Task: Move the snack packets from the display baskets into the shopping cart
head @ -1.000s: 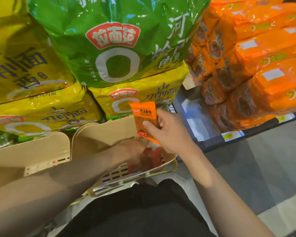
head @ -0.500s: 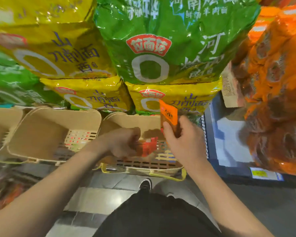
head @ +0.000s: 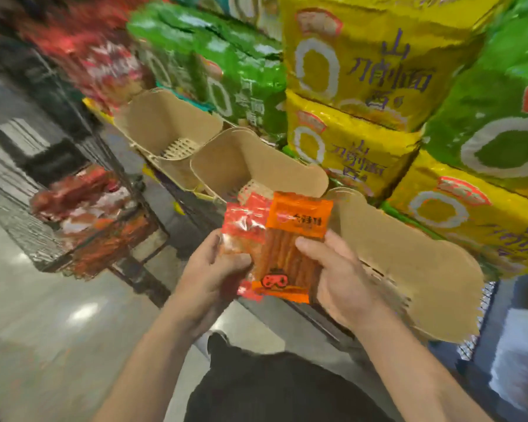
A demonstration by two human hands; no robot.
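At far left a wire shopping cart (head: 83, 226) stands on the grey floor (head: 43, 315), blurred, with red and orange packets lying inside it. To its right, along the shelf edge, sit three beige display baskets in a row: the far basket (head: 165, 123), the middle basket (head: 241, 162) and the near basket (head: 409, 263), their slotted bottoms partly showing. In front of the middle and near baskets, both hands are raised together above the floor. The left hand (head: 214, 278) grips a red snack packet (head: 244, 220) by its lower left side, fingers curled round its edge. Overlapping that packet on the right is an orange snack packet (head: 290, 248) with long sticks visible through its clear window; the right hand (head: 339, 275) holds it, thumb pressed on its front and fingers behind. Behind the baskets rise stacked green noodle bags (head: 226, 71) and, further right, yellow noodle bags (head: 363, 71).
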